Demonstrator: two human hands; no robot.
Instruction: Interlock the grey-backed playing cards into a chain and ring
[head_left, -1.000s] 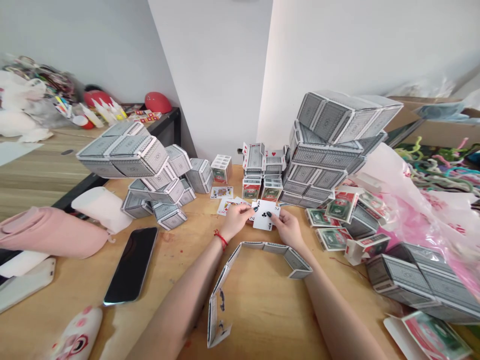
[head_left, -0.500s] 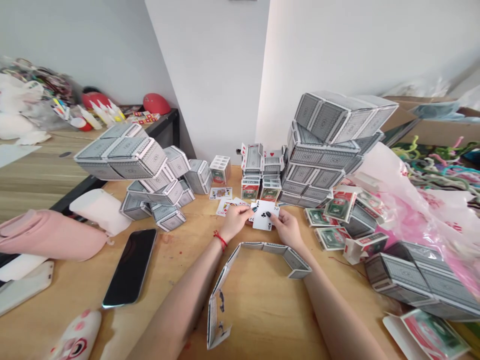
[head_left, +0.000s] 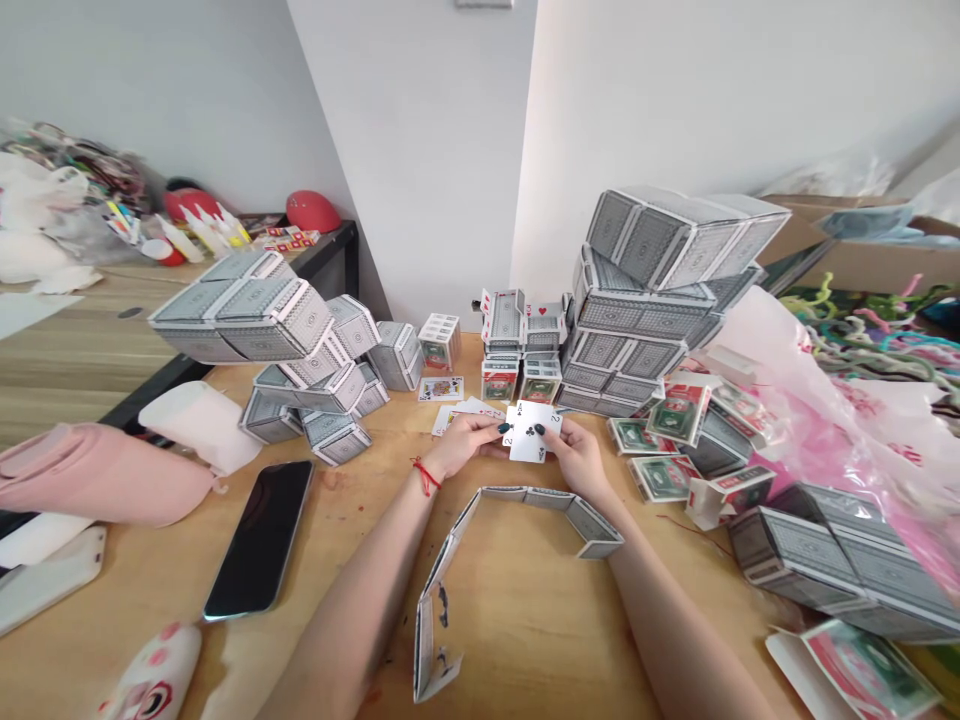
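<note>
Both hands hold playing cards (head_left: 531, 445) above the middle of the table. An ace of clubs faces me, crossed over a 2 that sticks out on both sides. My left hand (head_left: 466, 447), a red string bracelet at its wrist, pinches the left edge. My right hand (head_left: 576, 452) grips the right side, its thumb on the ace's face. Just beyond, loose face-up cards (head_left: 442, 389) lie on the wood. Between my forearms a curved chain of folded cards (head_left: 459, 535) stands on edge.
Folded-card blocks are stacked at left (head_left: 247, 305) and in a tall tower at right (head_left: 637, 300). A black phone (head_left: 259, 540) lies left of my arm. Card boxes (head_left: 666, 478) and a pink plastic bag (head_left: 825, 400) are on the right. A pink roll (head_left: 105, 470) sits at far left.
My left hand has slid slightly left along the cards, and the ace has shifted a little to the right. The folded-card chain stays where it was.
</note>
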